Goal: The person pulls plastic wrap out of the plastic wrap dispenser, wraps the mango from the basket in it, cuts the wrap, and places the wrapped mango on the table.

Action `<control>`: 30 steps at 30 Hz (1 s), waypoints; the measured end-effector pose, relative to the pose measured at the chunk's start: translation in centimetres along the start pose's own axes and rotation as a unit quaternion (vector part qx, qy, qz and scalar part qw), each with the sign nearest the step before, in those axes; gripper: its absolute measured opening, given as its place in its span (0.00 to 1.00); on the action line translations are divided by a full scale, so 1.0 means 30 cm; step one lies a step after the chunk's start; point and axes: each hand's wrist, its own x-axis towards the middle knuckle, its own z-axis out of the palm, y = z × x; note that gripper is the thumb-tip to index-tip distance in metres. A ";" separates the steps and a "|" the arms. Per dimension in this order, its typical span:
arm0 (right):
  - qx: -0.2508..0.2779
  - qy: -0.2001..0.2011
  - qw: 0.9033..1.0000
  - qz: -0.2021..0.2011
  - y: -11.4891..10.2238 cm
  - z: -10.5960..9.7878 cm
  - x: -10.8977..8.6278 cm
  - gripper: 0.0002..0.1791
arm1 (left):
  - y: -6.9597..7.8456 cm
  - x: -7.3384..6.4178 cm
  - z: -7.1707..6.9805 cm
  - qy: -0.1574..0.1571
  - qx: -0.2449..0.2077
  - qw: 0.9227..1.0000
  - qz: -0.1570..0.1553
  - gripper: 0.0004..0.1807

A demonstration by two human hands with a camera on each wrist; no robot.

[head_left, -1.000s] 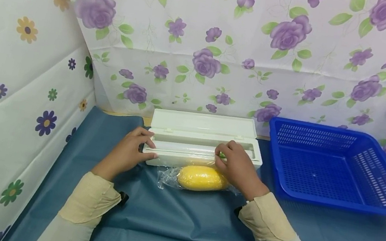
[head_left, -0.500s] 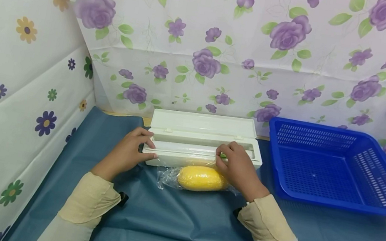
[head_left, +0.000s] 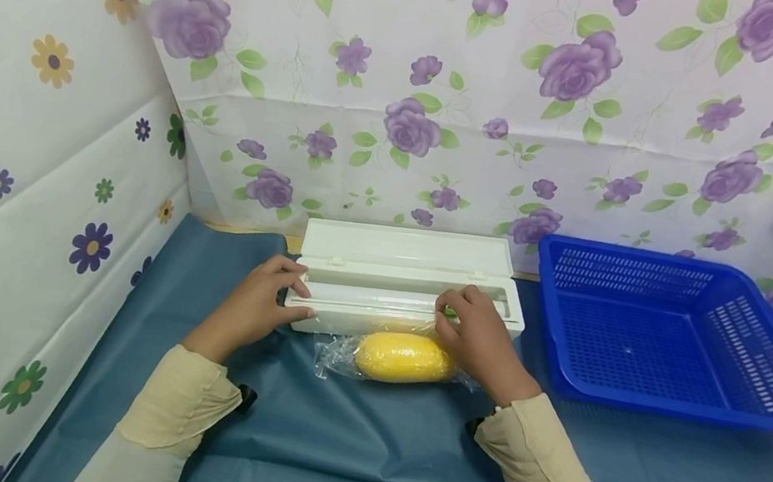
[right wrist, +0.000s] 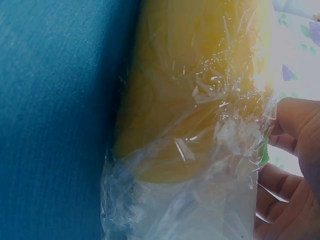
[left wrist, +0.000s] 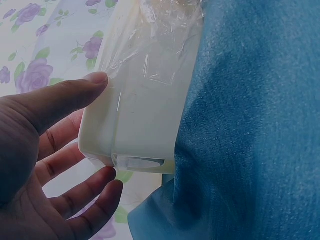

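Observation:
A white cling film dispenser [head_left: 343, 321] lies across the cloth, its lid [head_left: 408, 249] tipped back and a film roll [head_left: 355, 295] inside. My left hand [head_left: 249, 302] holds its left end, thumb along the front edge and fingers over the top and end. With thumb and fingers my right hand [head_left: 478, 333] pinches a small green slide cutter [head_left: 450, 313] on the front edge, mostly hidden by the fingers. Film runs from the dispenser over a smooth, oblong yellow object [head_left: 406, 359] in front. Crumpled film [right wrist: 120, 200] surrounds its end in the right wrist view.
A blue plastic basket [head_left: 701, 409] with perforated walls stands at the right. Dark blue cloth [head_left: 350, 471] covers the table, bunched in folds near the front. Flower-printed sheets [head_left: 384, 64] rise behind and at the left.
My right hand has slid slightly rightward along the dispenser's front edge with the slide cutter. My left hand, the dispenser and the yellow object stay in place.

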 end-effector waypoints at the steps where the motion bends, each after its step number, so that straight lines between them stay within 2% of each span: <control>1: 0.003 0.001 1.000 0.000 0.002 0.000 -0.001 0.03 | 0.000 0.001 0.000 0.000 0.000 1.000 0.001 0.12; 7: 0.014 0.012 1.000 -0.015 0.014 0.004 -0.004 0.03 | -0.001 0.005 0.001 0.002 0.004 1.000 0.003 0.11; 13: 0.020 0.011 1.000 -0.014 0.020 0.003 -0.008 0.03 | -0.003 0.002 0.001 0.000 0.007 1.000 0.008 0.12; 20: 0.030 0.023 0.999 -0.030 0.024 0.000 -0.008 0.02 | -0.003 0.007 -0.002 -0.011 0.007 1.000 0.004 0.12; 30: 0.019 0.020 0.999 -0.019 0.025 -0.004 -0.011 0.04 | -0.002 0.002 -0.008 -0.019 -0.003 1.000 -0.001 0.12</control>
